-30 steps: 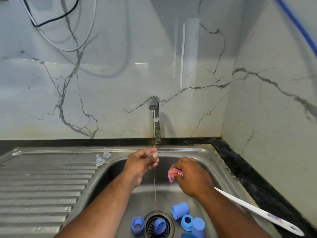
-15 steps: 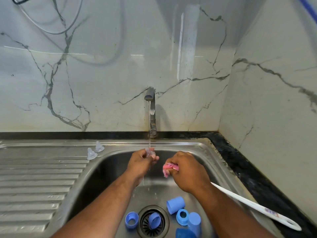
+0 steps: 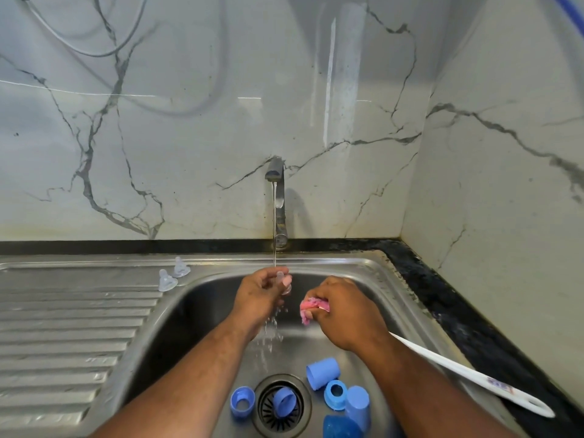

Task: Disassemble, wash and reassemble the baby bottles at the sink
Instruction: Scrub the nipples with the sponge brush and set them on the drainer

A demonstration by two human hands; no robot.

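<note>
Legible text: none.
Only marking seen: printed mark (image 3: 501, 389), small, in blue and red.
Carrier: white brush handle (image 3: 458, 368), on its upper face.
Position on carrier: near the looped end, just before the hanging hole.
Readability: blurred and too small; cannot tell whether it shows letters, digits or a logo.
Brand or number: cannot tell.
</note>
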